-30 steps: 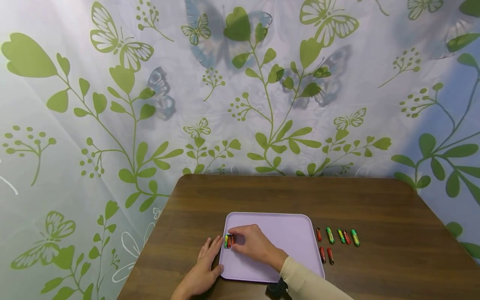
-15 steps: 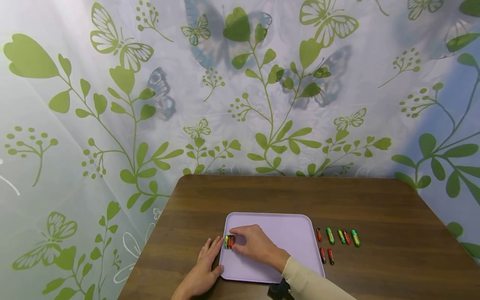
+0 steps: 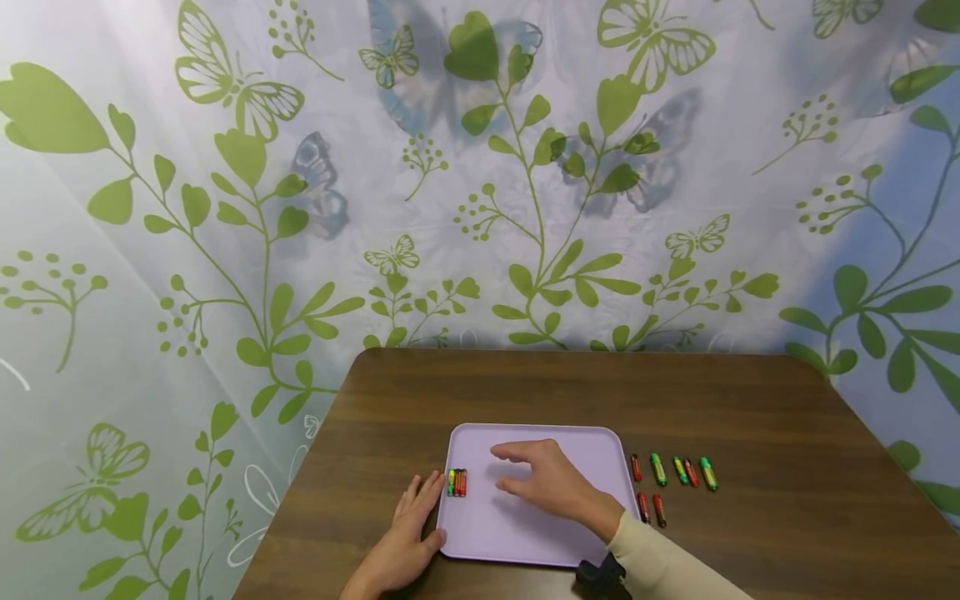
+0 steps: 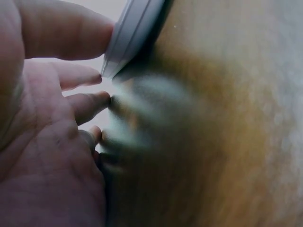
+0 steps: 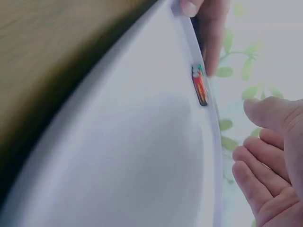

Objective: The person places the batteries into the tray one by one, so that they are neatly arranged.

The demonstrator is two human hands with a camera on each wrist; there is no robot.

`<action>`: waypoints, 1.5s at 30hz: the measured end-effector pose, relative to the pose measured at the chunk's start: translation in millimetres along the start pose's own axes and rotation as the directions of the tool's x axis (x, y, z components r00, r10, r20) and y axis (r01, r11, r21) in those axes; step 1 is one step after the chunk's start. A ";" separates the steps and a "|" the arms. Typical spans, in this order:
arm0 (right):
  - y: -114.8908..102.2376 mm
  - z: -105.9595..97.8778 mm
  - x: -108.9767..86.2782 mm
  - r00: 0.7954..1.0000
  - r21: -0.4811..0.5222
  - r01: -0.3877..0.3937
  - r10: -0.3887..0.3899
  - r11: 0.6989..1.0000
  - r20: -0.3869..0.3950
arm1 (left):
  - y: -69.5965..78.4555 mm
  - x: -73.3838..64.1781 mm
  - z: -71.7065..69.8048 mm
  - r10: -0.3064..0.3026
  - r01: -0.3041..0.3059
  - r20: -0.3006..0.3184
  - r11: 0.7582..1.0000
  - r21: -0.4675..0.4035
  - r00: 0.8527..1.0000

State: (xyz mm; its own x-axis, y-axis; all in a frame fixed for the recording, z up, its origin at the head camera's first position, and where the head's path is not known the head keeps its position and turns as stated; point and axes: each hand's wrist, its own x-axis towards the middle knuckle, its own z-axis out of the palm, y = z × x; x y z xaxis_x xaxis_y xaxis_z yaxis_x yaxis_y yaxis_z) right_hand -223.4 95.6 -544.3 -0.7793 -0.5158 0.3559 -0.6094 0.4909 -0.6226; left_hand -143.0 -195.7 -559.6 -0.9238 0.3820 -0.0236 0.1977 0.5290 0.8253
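A light purple tray [image 3: 517, 533] lies on the table. Against its left rim sits a tight row of batteries [image 3: 457, 482], one green-yellow and the others red; the right wrist view shows the same batteries [image 5: 200, 86] at the rim. My left hand [image 3: 401, 546] lies along the tray's left side, fingers straight, with the thumb at the rim, as the left wrist view also shows. Over the middle of the tray hovers my right hand [image 3: 551, 483], thumb and fingers spread apart, holding nothing. In the right wrist view that hand [image 5: 274, 161] has its fingers loosely bent.
Right of the tray, on the brown wooden table [image 3: 585, 387], lie several more batteries: green ones [image 3: 658, 469] and red ones [image 3: 659, 510], in two rough rows. A patterned curtain [image 3: 480, 208] hangs behind the table. A black device [image 3: 600, 577] is on my right wrist.
My right hand has let go of the row of batteries and drawn back to the right over the tray. The batteries stay at the left rim. My left hand has not moved.
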 end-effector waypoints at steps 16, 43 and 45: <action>22.9 -62.9 -47.9 0.993 -0.109 -0.036 0.023 0.993 -0.120 | -0.5 0.2 0.7 -0.024 0.024 0.010 1.000 -0.009 1.000; 57.9 -134.4 -128.1 0.985 -0.124 -0.116 0.098 0.986 -0.141 | 0.3 0.7 3.0 0.000 0.000 -0.003 1.000 0.010 1.000; 60.9 -138.1 -134.5 0.987 -0.126 -0.119 0.103 0.985 -0.125 | 0.9 0.7 2.6 -0.001 0.001 -0.005 1.000 0.009 1.000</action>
State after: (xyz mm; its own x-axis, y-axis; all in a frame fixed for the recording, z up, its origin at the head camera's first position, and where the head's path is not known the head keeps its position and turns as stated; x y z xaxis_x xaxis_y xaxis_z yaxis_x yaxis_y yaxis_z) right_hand -175.9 291.8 -533.8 -0.8502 -0.3702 0.3743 -0.5258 0.6337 -0.5674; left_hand -142.6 -193.1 -560.3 -0.9258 0.3773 -0.0216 0.1996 0.5367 0.8199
